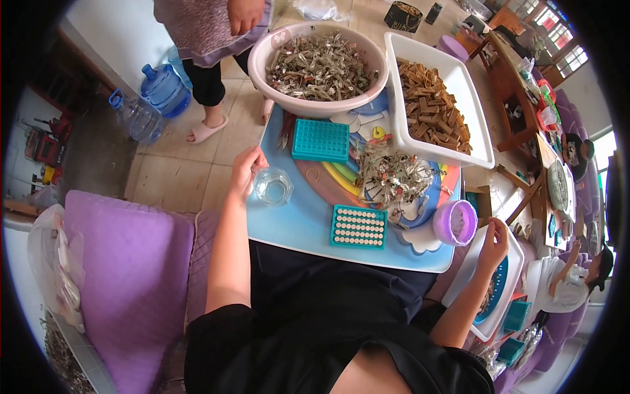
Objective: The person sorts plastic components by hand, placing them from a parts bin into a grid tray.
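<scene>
My left hand (248, 165) is at the table's left edge with its fingers curled together. Just beside it stands a clear glass cup (273, 186); I cannot make out whether the fingers touch it. To the right of a purple cup (455, 223), my right hand (495, 244) is raised with fingertips pinched; anything between them is too small to tell. A teal tray (359, 226) with rows of small white round pieces lies at the table's near side. Farther off sits another teal tray (321, 140) with a grid of holes. A pile of small metal and clear pieces (394, 176) lies right of it.
A pink basin (261, 77) full of metallic clip-like pieces and a white bin (482, 118) of brown flat pieces stand at the back. Another person (213, 33) stands at the far left, near blue water jugs (165, 90). A white tub (462, 295) is at my right.
</scene>
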Motion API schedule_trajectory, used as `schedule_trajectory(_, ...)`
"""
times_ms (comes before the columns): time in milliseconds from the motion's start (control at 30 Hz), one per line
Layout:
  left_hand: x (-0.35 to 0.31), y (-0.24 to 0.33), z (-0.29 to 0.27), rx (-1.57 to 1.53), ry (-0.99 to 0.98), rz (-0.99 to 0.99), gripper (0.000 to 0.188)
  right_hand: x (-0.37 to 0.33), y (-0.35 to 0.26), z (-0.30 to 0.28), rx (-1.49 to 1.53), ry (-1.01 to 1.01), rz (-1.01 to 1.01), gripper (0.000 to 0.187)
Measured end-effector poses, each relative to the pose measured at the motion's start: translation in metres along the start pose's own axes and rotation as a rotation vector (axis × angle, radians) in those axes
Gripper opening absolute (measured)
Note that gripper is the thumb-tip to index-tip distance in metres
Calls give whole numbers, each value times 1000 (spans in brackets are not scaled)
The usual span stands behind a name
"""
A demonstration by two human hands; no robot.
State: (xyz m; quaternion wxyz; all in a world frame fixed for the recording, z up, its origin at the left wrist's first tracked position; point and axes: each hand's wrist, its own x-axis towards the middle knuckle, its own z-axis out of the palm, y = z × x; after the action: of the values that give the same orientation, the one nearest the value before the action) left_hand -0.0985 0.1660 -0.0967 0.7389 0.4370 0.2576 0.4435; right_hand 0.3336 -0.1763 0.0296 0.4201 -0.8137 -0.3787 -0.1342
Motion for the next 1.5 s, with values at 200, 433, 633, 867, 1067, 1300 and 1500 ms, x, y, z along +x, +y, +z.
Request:
schedule_trajectory(200,-6,-5,3,125,83,39,33,-2,-10,4,44,-41,28,11)
schedule_trajectory(433,-24,-1,26,-18,258,55,34,0,-23,9,82,-46,-4,11)
schedule_trajectory(633,-35,9,67,-103,359,-4,34,-9,-40,18,162,-97,37,9)
schedule_trajectory(867,-46,32,149,-214,282,-51,31,-29,-84,37,358,-295,47,10)
schedule_trajectory(1067,-55,48,222,-211,156,-115,34,-45,-152,45,608,-655,-186,54)
schedule_trajectory(1300,-65,74,270,-268,24,-204,33,-48,-155,32,697,-542,-249,83)
schedule_trajectory(1500,-76,103,294,-256,-66,-227,33,-42,-162,5,829,-486,-242,86)
